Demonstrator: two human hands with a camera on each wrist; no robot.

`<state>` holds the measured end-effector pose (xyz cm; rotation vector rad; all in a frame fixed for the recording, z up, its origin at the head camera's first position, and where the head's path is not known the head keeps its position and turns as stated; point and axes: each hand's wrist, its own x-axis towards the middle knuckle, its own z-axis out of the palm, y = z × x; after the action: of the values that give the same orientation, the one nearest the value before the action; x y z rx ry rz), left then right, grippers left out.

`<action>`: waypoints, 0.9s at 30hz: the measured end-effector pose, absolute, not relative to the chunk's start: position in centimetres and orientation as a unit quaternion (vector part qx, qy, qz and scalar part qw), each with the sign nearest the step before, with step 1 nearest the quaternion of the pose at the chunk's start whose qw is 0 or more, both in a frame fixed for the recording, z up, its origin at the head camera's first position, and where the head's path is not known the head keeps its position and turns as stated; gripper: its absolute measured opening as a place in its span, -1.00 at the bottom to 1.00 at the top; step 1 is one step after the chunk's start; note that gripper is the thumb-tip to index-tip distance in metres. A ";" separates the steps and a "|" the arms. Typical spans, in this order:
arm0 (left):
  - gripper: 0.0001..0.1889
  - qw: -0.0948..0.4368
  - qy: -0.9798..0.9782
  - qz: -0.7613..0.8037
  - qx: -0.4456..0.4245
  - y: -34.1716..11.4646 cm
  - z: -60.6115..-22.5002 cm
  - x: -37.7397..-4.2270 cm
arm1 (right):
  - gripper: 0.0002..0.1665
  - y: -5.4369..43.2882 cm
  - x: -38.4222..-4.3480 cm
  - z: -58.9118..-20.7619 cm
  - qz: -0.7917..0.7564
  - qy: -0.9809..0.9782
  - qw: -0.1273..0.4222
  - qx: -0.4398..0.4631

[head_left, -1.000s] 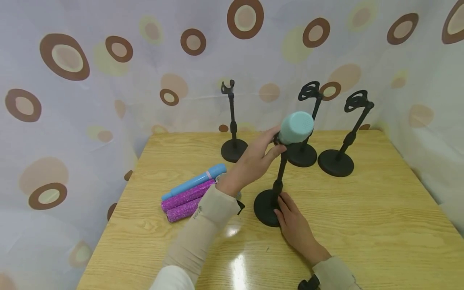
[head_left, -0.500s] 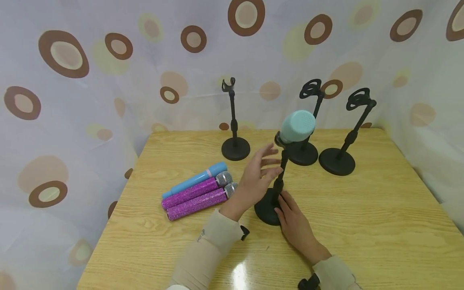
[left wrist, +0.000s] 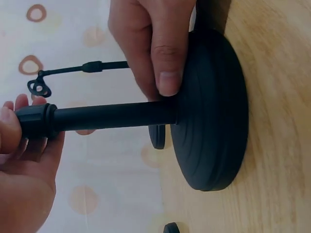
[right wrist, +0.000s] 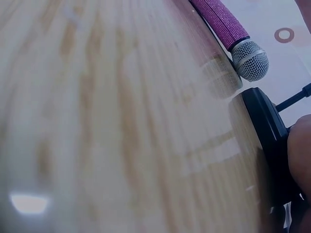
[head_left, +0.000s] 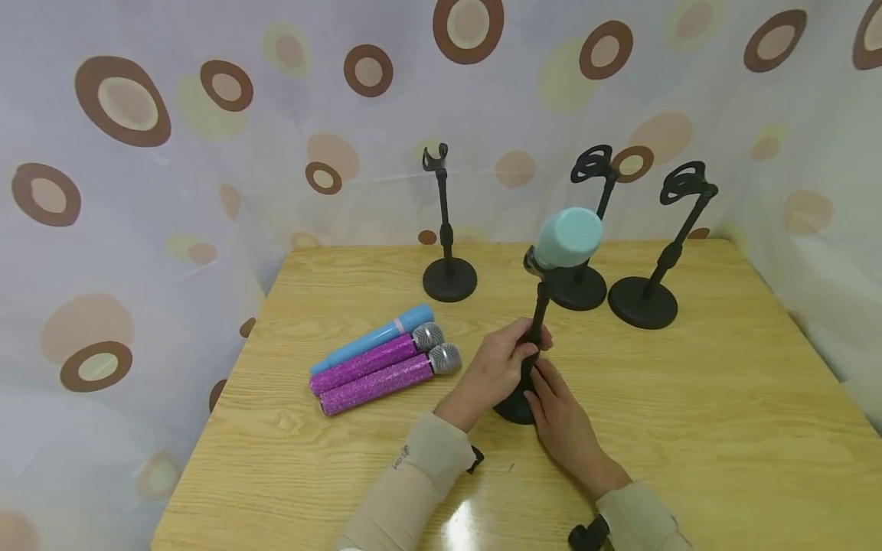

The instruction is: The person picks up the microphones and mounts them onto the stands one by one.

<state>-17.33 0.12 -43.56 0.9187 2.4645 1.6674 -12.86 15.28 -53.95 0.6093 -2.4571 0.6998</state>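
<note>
A black tabletop microphone stand [head_left: 540, 308] stands before me, its clip holding a microphone with a light turquoise head [head_left: 570, 236]. My left hand [head_left: 491, 375] grips the pole around its middle; the left wrist view shows those fingers wrapped about the ribbed collar [left wrist: 36, 121]. Low down, my right hand [head_left: 566, 430] holds the foot of the pole, with the thumb lying against the round base [left wrist: 214, 116]. In the right wrist view only part of the right hand [right wrist: 301, 153] shows, at the edge of the base.
Two glittery purple microphones [head_left: 377, 385] and a blue microphone [head_left: 375, 338] lie side by side on the wooden table [head_left: 262, 474], left of my hands. Three more black stands stand behind: one at back left [head_left: 448, 229], two at back right [head_left: 598, 207], [head_left: 671, 252]. A patterned cloth [head_left: 241, 176] hangs behind.
My left hand has let go near the clip at the top and come down the pole, where it now grips the middle. The right hand stays at the base.
</note>
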 end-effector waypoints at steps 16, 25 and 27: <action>-0.83 -0.096 0.829 0.472 0.284 0.5 -43.8 -17.1 | -0.53 15.3 -12.9 -53.9 0.232 -0.913 0.254 0.220; -0.72 -0.140 0.828 0.474 0.266 0.9 -44.2 -16.5 | -0.49 15.2 -12.7 -53.7 0.244 -0.912 0.246 0.218; -0.72 -0.164 0.831 0.462 0.263 1.1 -44.3 -16.5 | -0.47 15.2 -12.8 -53.8 0.245 -0.915 0.239 0.216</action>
<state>-16.48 1.05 -44.34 0.9266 2.9230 1.6253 -12.76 15.21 -53.77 0.5913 -2.5043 0.6700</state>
